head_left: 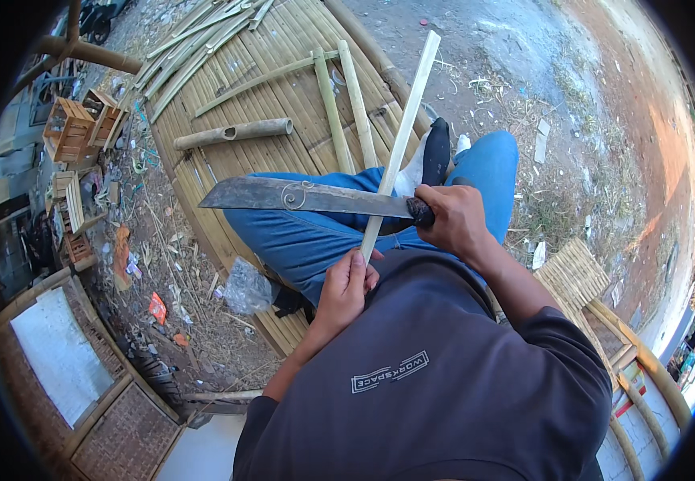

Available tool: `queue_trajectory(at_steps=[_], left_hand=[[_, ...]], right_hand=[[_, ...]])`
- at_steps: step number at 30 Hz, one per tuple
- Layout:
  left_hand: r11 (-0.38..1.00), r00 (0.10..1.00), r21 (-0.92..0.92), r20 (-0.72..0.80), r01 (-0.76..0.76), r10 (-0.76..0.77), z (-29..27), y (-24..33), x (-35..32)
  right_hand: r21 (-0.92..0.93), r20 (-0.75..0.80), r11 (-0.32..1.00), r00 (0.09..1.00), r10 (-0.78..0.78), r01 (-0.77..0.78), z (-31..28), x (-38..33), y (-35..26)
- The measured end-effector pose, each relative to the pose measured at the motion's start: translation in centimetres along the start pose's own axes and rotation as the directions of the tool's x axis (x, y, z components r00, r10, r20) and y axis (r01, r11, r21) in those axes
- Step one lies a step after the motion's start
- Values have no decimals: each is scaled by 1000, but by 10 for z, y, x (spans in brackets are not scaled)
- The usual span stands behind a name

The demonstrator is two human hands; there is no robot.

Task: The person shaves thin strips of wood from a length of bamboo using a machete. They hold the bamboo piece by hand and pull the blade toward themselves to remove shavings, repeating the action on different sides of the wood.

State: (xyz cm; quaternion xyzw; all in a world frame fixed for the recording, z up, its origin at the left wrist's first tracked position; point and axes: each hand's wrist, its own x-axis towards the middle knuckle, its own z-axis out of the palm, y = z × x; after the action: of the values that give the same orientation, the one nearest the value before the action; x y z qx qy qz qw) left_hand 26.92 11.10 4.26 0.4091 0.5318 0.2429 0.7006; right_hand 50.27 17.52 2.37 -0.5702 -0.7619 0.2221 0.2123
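Note:
My right hand (455, 220) is closed around the dark handle of a machete (259, 196), whose broad blade points left above my lap. The blade lies across a pale bamboo strip (403, 128), and a thin curled shaving (296, 195) sits on the blade. My left hand (346, 290) pinches the near end of the strip close to my waist, thumb on top. From there the strip slants up and away to the right, past my foot. My crossed legs in blue jeans (483, 168) are beneath the blade and strip.
I sit on a bamboo-slat platform (259, 96). On it lie a hollow bamboo tube (233, 134), split pieces (355, 104) and a pile of strips (195, 48). A clear plastic bag (247, 287) is by my left knee. Wooden crates (67, 130) stand on the littered ground at left.

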Motion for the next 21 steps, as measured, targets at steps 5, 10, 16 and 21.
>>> queue_trajectory(at_steps=[5,10,16,21], left_hand=[[976,992,179,-12,-125,129,1,-1,-3],[982,993,145,13,-118,118,-2,-4,-3],[983,991,125,27,-133,130,-3,-3,-2],[978,988,140,23,-153,151,-1,-1,-2]], right_hand=[[-95,23,994,998,-61,62,-1,9,1],[-159,-7,982,994,-108,106,2,14,8],[-189,-72,972,986,-153,137,-3,21,12],[-247,-97,954,975,-199,170,-12,27,20]])
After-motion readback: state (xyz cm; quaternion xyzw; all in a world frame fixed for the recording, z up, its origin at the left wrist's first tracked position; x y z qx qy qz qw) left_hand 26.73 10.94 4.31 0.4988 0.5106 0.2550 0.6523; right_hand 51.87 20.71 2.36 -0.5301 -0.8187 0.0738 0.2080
